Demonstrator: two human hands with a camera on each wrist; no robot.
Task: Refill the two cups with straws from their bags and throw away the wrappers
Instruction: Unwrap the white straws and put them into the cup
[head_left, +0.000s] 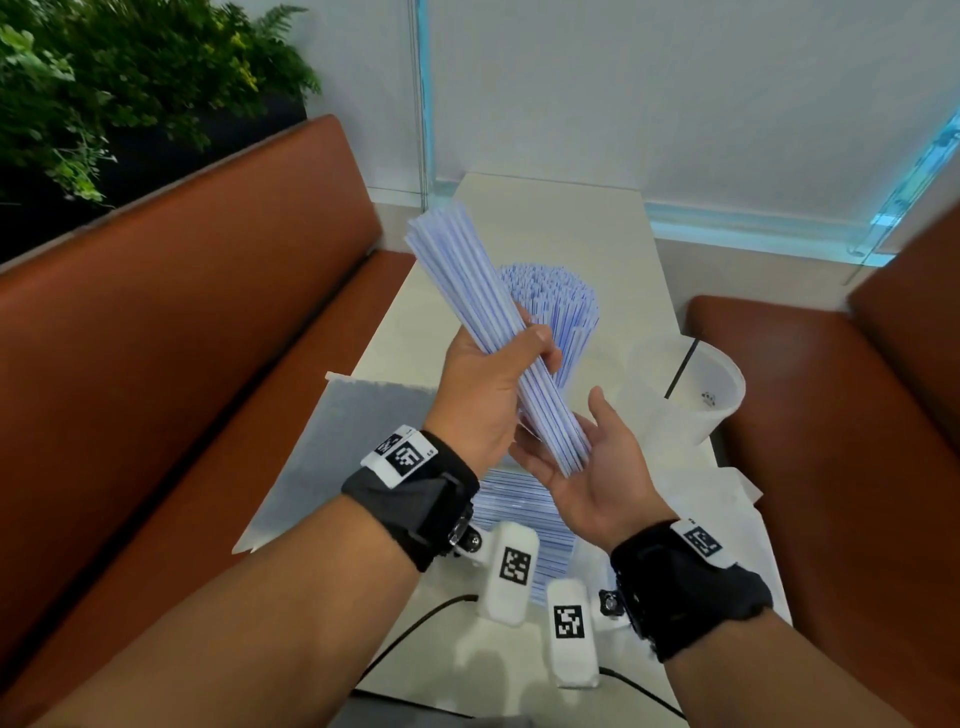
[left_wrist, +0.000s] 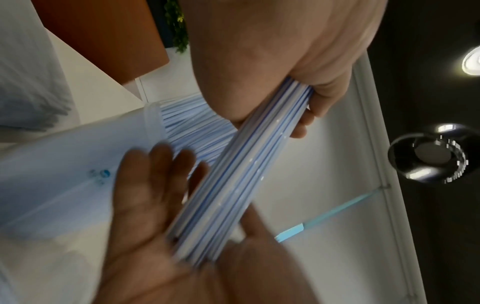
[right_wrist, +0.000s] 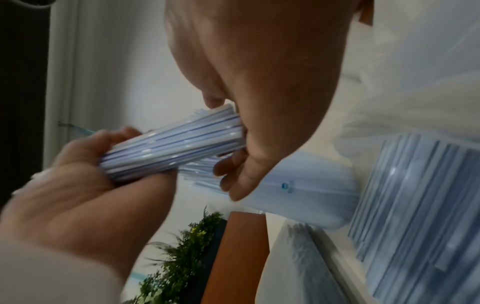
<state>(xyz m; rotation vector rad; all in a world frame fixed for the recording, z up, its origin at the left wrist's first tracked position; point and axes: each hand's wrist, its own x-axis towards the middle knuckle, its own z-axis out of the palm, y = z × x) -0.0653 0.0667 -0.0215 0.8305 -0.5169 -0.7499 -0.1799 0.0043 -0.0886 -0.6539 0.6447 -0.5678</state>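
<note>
My left hand (head_left: 511, 364) grips a bundle of blue-and-white striped straws (head_left: 467, 280) around its middle and holds it tilted above the table. My right hand (head_left: 597, 462) lies palm up with straight fingers under the bundle's lower ends. In the left wrist view the bundle (left_wrist: 246, 174) runs from my left hand (left_wrist: 306, 96) down into the right palm (left_wrist: 161, 216). Just behind stands a translucent cup (head_left: 550, 306) packed with straws. To the right stands a second translucent cup (head_left: 701, 384), holding a single dark straw. A clear bag of straws (head_left: 519, 519) lies below my hands.
A flat empty wrapper (head_left: 337, 457) hangs over the table's left edge. Crumpled white plastic (head_left: 727, 509) lies at the right. Brown benches (head_left: 182, 338) flank the narrow white table (head_left: 545, 218). A black cable (head_left: 410, 629) crosses the near edge.
</note>
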